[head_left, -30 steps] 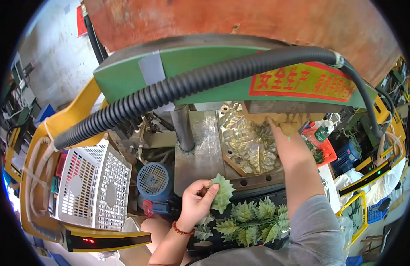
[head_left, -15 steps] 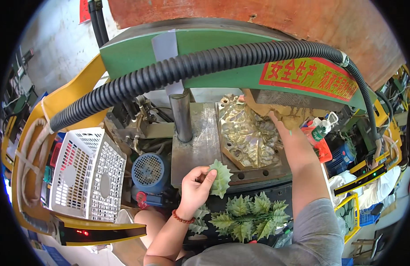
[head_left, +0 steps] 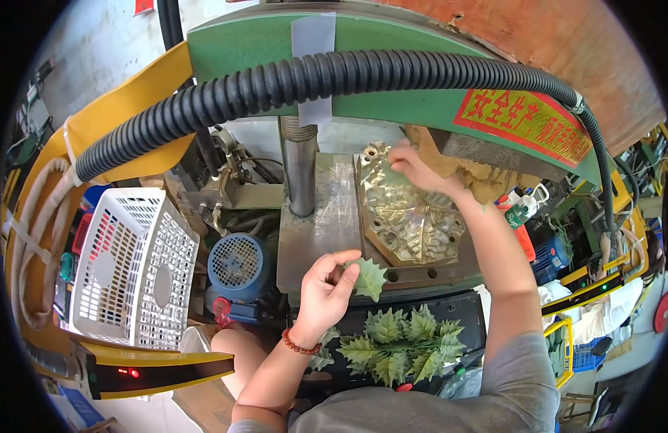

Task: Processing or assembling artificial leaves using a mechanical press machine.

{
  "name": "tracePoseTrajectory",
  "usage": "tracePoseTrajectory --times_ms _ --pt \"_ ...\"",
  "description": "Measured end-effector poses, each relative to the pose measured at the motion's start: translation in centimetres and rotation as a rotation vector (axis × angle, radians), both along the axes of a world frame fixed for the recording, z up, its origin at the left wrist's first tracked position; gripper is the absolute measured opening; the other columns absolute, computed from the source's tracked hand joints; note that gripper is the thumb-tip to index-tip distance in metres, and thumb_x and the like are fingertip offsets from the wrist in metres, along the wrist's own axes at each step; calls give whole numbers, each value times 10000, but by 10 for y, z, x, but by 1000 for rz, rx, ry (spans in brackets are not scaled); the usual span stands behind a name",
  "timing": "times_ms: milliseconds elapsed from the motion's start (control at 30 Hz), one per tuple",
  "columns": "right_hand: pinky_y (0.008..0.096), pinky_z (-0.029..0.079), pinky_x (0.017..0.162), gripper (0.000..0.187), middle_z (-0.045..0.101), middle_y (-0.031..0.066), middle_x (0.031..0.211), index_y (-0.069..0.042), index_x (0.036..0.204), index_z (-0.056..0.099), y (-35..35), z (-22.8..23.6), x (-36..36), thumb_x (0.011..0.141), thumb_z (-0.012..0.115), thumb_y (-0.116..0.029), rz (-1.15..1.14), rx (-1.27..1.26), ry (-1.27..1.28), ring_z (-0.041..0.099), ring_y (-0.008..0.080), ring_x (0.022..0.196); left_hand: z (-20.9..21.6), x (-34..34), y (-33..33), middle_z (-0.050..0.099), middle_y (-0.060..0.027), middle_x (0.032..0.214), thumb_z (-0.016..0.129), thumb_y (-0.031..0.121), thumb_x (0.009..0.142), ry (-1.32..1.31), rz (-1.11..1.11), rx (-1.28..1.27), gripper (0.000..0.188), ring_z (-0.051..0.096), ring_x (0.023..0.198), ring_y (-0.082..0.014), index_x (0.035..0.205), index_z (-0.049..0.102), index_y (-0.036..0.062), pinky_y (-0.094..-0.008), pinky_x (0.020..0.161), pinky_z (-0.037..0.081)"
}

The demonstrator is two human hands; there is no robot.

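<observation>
My left hand (head_left: pixel 328 289) pinches a green artificial leaf (head_left: pixel 371 279) with toothed edges between thumb and fingers, in front of the press bed. My right hand (head_left: pixel 415 170) reaches under the upper part of the press, over the far part of a brass-coloured leaf mould (head_left: pixel 418 229). Its fingers are bent closed; a pale green patch shows by the fingertips, too unclear to name. Below the bed, a bunch of green artificial leaves (head_left: pixel 400 346) lies on a black surface. More leaves lie partly hidden behind my left wrist.
A steel column (head_left: pixel 301 169) rises left of the mould. A black corrugated hose (head_left: pixel 312 79) arches across the green press frame (head_left: pixel 392 108). At left stand a white plastic basket (head_left: pixel 117 274) and a blue motor (head_left: pixel 236 263). Yellow-edged bars (head_left: pixel 161 370) flank both sides.
My right hand has come into sight from behind the press's upper part and is over the mould's far part. My left hand still holds the leaf, slightly turned. The view has shifted a little.
</observation>
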State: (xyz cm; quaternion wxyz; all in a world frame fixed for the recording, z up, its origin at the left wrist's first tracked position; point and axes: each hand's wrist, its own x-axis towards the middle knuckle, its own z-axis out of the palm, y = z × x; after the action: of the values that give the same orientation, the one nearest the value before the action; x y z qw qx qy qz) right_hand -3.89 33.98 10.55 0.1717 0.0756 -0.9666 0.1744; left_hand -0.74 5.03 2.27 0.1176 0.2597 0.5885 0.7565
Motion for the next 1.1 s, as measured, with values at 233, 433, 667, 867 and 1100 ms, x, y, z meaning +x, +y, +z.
tracePoseTrajectory --times_ms 233,433,667,867,1100 --pt "353 402 775 158 585 24 824 -97 840 647 20 -38 -57 722 680 -197 168 598 180 502 237 829 -21 -8 -44 579 10 773 650 20 854 -245 -62 38 134 428 610 -45 988 640 17 -168 551 369" --pt "351 401 762 169 600 27 772 -74 833 653 42 -45 -40 727 688 -200 182 422 -90 493 235 816 -28 -13 -47 609 -5 797 642 -16 851 -274 -102 22 106 496 662 -35 953 628 8 -157 615 413" --pt "311 444 795 124 642 42 876 -67 876 652 -62 -16 23 772 703 -111 132 -292 5 549 181 867 -23 -11 -42 623 -20 810 642 -9 855 -246 -88 40 70 521 661 -45 914 622 22 -165 625 435" --pt "280 444 736 98 625 51 950 -35 886 634 -143 -34 108 799 667 -5 274 -646 -44 557 164 816 -17 -6 -36 632 -31 829 647 4 854 -423 -158 190 71 524 644 -62 914 626 36 -171 622 441" --pt "294 434 718 63 619 59 942 -4 880 611 -129 -22 120 828 598 30 85 -680 34 535 167 791 -13 -17 -43 591 5 733 662 41 851 -2 188 -17 52 450 578 -49 902 667 32 -167 524 366"
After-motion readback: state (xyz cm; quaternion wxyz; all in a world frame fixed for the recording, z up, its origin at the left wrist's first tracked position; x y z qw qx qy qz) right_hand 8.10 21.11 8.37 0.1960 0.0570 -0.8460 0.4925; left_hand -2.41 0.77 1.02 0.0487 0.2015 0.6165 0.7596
